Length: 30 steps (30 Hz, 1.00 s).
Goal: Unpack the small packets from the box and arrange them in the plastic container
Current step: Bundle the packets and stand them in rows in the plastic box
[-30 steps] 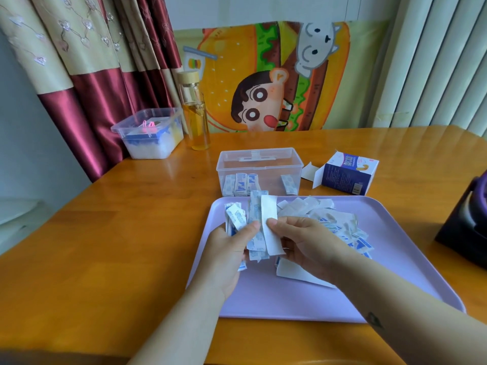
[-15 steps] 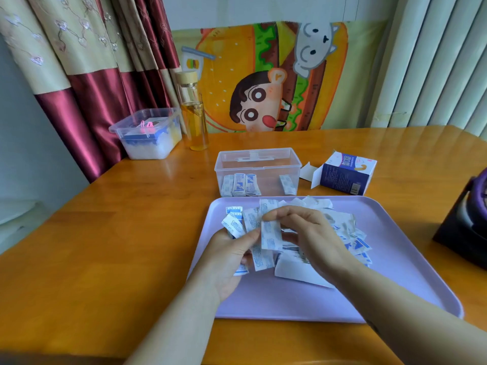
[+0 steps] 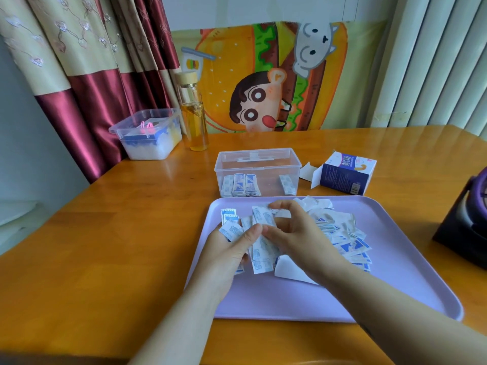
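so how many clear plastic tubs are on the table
2. One plastic container stands just behind the purple tray, with packets inside; the other tub sits far left beside the glass bottle. None looks hidden.

Place: home room.
Signs: wooden table (image 3: 110,248), drawn curtains (image 3: 87,61), cartoon burger cloth (image 3: 263,75), drink bottle (image 3: 193,111).
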Tool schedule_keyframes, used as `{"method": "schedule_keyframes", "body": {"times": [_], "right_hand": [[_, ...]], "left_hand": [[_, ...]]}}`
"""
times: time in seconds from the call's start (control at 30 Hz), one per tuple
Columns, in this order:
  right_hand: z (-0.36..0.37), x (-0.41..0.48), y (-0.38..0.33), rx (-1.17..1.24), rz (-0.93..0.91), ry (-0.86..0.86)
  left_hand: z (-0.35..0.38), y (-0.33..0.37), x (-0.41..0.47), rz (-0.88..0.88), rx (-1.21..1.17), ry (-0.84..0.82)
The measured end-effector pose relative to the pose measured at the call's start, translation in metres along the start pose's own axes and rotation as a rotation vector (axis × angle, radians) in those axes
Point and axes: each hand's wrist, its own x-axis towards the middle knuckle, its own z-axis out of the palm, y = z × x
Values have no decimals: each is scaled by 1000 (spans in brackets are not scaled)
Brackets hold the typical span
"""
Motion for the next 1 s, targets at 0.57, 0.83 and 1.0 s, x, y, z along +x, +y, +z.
{"method": "schedule_keyframes", "body": {"times": [0.57,0.83,1.0], "right_hand": [[-10,9,1,260,185,47],[-19,13,-4,636,363,55],[-15,7,-4,727,396,107]], "left_hand": [[-4,14,14,-247,-45,236],[-7,7,27,46,670,229],[-7,2,24,193,1116,284]]}}
